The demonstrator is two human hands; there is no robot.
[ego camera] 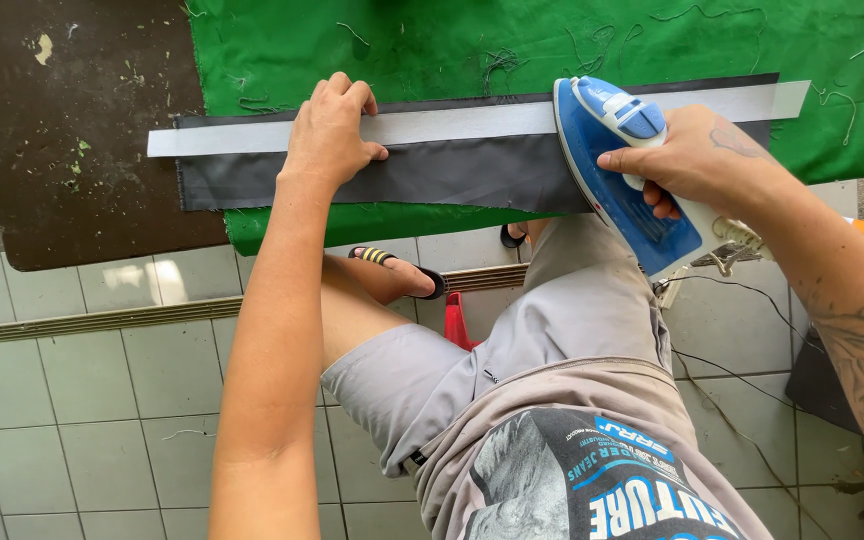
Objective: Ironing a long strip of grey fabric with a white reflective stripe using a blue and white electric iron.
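Observation:
A long dark grey fabric strip (452,172) lies across a green cloth (512,40) on the ironing surface. A pale white band (452,124) runs along the strip's upper edge. My left hand (332,130) presses flat on the band and the strip, left of centre. My right hand (692,160) grips the handle of a blue and white electric iron (617,170), whose soleplate rests on the strip to the right.
A dark brown board (72,130) sticks out to the left of the green cloth, with loose threads on it. Below are grey floor tiles (82,400), a floor drain grate, a sandalled foot (397,270), a red object (457,320) and the iron's cord (732,300).

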